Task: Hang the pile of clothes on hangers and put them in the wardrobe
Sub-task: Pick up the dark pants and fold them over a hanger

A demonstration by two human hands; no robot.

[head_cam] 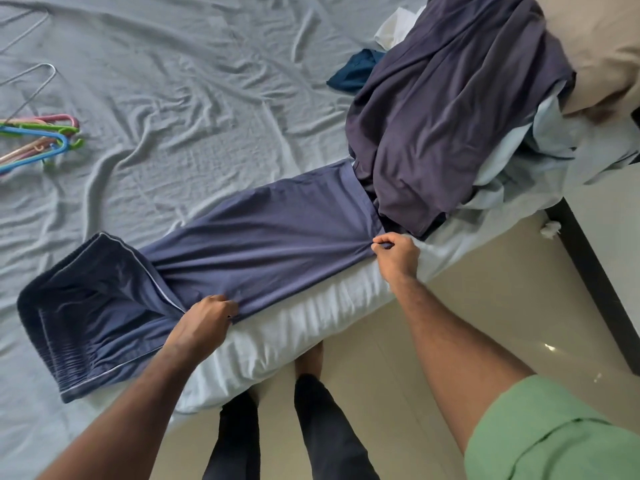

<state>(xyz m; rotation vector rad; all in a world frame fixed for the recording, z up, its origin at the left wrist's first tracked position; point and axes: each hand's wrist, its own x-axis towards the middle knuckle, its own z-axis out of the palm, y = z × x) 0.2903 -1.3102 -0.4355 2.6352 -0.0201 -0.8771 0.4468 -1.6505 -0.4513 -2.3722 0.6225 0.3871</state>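
Trousers [242,244], navy blue, laid flat along near edge of bed [180,109], running from near left up toward right. Waistband end at left, elastic gathered, thin white piping along the side seam and hem line. Leg end at right sits just beside, partly under, the clothes pile [446,109].

Left hand [204,320] grips the near edge of the trousers close to the waist section, fingers curled into the fabric, bunching it a bit. Right hand [396,254] pinches the near edge close to the leg cuff, thumb and forefinger closed on the cloth, small puckers radiating from the pinch. Both hands holding the same garment, well apart along its length.

Clothes pile at far right: big dark purple-grey garment draped on top, pale blue cloth under it, a teal piece [356,71] and a white piece [398,29] poking out on the far side. Beige pillow [602,53] at far right corner, touching the pile.

Hangers [41,136] at far left on the sheet, well apart from the trousers: coloured plastic ones, blue, green, pink, stacked loosely, plus thin wire ones further back.

Bed sheet pale grey-blue, heavily wrinkled. Mattress edge white below the trousers. Green sleeve [554,434] on right arm. Person's legs in dark trousers, on cream tiled floor [467,327]. Dark furniture edge at right.
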